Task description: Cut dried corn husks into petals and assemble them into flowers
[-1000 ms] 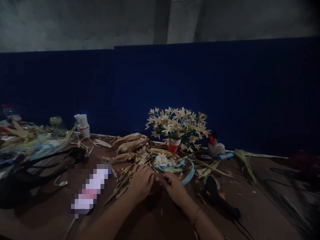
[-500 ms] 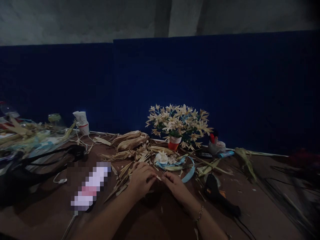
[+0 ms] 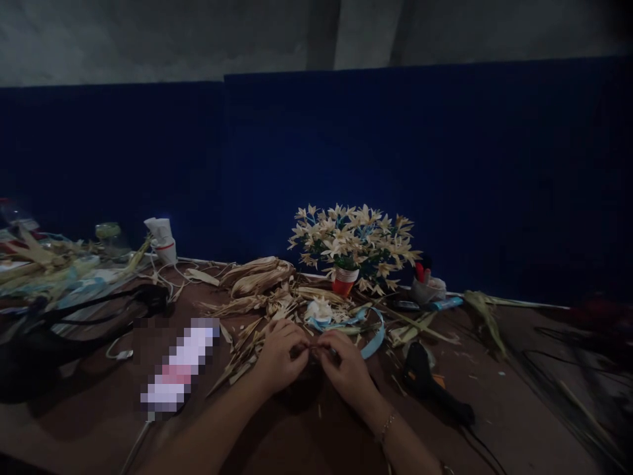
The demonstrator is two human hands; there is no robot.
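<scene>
My left hand [image 3: 285,354] and my right hand [image 3: 341,359] meet tip to tip over the brown table [image 3: 277,439]. Both are closed in a pinch, thumbs against fingers. Whatever lies between them is tiny and mostly hidden by the fingertips. Just beyond the hands sits a small heap of pale petal-like pieces [image 3: 320,310], with a light blue ribbon [image 3: 374,340] curling around its right side. Dry corn husks [image 3: 262,280] are piled behind my left hand, and loose strips lie beside it. A bracelet circles my right wrist.
Husk flowers [image 3: 353,241] stand in a red cup [image 3: 345,280] at the back. A black glue gun [image 3: 430,386] with its cord lies to the right. On the left are a blurred-out phone [image 3: 180,366], a black strap-like object [image 3: 79,330] and white cables [image 3: 173,287].
My right hand has turned and curled its fingers further in, closer to my left fingertips. The small pale sliver seen between them before is now mostly covered.
</scene>
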